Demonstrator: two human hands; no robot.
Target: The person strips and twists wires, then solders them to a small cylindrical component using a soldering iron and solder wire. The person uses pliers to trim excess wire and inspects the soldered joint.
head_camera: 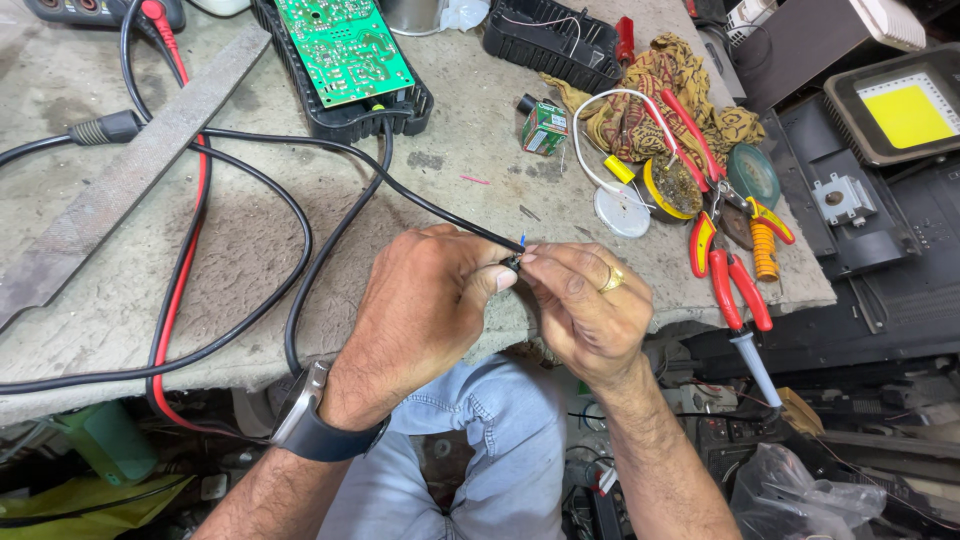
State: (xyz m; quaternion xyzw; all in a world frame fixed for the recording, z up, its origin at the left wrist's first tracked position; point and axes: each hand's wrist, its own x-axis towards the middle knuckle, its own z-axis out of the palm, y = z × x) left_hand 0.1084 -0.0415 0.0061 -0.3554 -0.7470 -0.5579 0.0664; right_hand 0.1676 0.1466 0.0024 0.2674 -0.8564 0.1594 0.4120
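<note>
My left hand (425, 310), with a watch on the wrist, pinches the end of a black cable (330, 235) near the bench's front edge. My right hand (585, 300), wearing a gold ring, meets it fingertip to fingertip and grips the cable's stripped tip, where a bit of blue wire (522, 240) shows. The cable runs back across the bench to a black case holding a green circuit board (343, 48).
A grey worn bench (90, 300) carries red and black leads (178, 290), a long metal file (120, 180), red-handled pliers (725, 270), a soldering iron (755, 365), a tin of flux (675, 187), a small green box (544, 128) and a patterned cloth (650, 110). A flat lamp panel (905, 110) lies right.
</note>
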